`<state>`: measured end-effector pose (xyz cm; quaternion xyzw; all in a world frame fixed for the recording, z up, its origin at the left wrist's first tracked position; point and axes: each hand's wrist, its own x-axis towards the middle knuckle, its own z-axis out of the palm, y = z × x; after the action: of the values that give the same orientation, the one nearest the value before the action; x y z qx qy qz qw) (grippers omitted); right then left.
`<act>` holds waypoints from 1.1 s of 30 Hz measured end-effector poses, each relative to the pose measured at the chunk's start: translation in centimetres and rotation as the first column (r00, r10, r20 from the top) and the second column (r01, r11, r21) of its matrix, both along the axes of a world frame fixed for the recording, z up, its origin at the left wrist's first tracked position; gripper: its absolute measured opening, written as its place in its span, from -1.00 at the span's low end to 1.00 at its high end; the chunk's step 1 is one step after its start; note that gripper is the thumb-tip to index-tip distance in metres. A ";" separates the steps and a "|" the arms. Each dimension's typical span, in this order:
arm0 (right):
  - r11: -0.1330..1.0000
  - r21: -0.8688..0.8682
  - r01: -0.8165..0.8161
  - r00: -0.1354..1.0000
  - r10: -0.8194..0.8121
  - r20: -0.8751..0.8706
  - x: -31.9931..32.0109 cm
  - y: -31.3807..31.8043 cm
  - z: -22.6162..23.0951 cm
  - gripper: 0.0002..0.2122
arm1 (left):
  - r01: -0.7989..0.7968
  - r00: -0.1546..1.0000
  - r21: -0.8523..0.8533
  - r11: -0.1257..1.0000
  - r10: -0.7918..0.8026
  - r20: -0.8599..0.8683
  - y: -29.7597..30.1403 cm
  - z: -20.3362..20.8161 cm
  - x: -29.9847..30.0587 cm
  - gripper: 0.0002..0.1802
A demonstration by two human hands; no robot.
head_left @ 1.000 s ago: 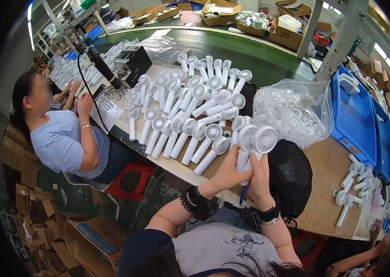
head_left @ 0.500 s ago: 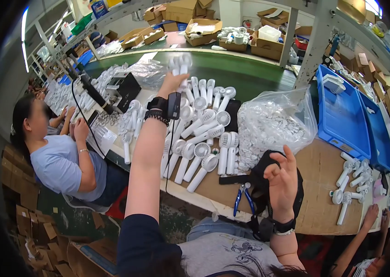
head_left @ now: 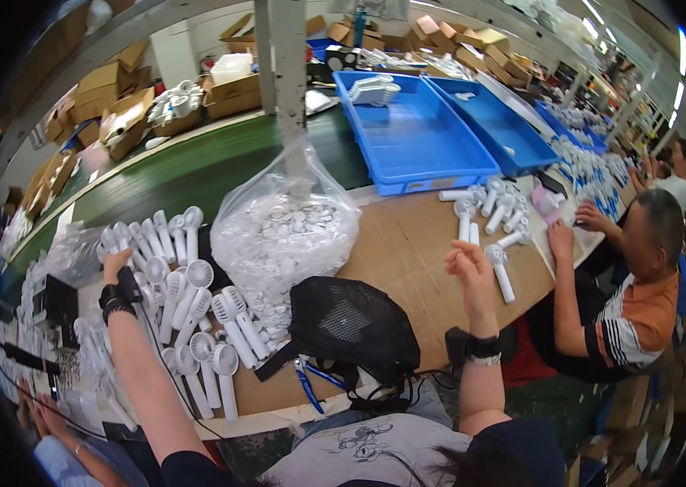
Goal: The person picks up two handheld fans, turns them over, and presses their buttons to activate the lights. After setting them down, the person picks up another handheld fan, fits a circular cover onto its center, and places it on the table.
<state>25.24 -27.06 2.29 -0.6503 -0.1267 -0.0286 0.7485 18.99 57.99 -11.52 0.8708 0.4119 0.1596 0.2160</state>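
My left hand [head_left: 116,264] is at the left end of a crowded group of white handheld fans [head_left: 197,276]. Its fingers are closed round fan handles there, their tips partly hidden. My right hand [head_left: 473,272] is raised above the brown cardboard [head_left: 392,235], its fingers loosely bent and apart, with nothing visible in them. Just beyond it lie more white handheld fans [head_left: 501,272]. Between my arms are a black mesh bag [head_left: 355,325], blue-handled pliers [head_left: 308,390] and a clear plastic bag [head_left: 286,219] full of small white parts.
Two blue trays [head_left: 424,146] [head_left: 493,122] stand at the far right, with a few white parts in them. A metal post [head_left: 282,65] rises beyond the bag, beside a green conveyor belt [head_left: 164,178]. A co-worker [head_left: 635,284] sits at right; another's hands [head_left: 47,418] show at lower left.
The view has swung to the right. My left hand has lowered the fans it held in the air to the end of the group. My right hand has moved right over the cardboard.
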 end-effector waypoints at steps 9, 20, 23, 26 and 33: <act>0.509 -0.626 0.591 0.791 -0.518 0.326 3.4 -10.7 -6.4 -0.56 | -0.094 0.996 0.230 0.969 0.090 0.031 0.3 1.7 -3.1 0.02; 0.470 -0.791 0.391 0.888 -0.418 0.191 3.8 -13.9 -8.4 -0.49 | -0.043 0.999 0.216 0.976 0.039 0.026 -6.8 3.7 -2.2 0.04; 0.666 -0.606 0.434 0.879 -0.461 0.123 4.7 -14.3 -9.9 -0.52 | -0.046 0.995 0.253 0.966 0.022 0.098 -6.6 5.0 -3.2 0.02; 0.548 -0.628 0.552 0.828 -0.448 0.337 5.4 -13.6 -9.7 -0.60 | -0.008 0.970 0.165 0.986 -0.033 0.242 -7.6 7.9 -4.0 0.00; 0.312 -0.804 0.505 0.824 -0.452 0.342 3.3 -7.5 -5.4 -0.48 | 0.165 0.897 0.096 0.982 -0.190 0.399 -16.0 11.8 -6.0 -0.20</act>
<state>28.55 -34.59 -3.12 -0.9423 0.0554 -0.1974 0.2648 12.94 41.95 0.33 0.8584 0.2718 0.3290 0.2846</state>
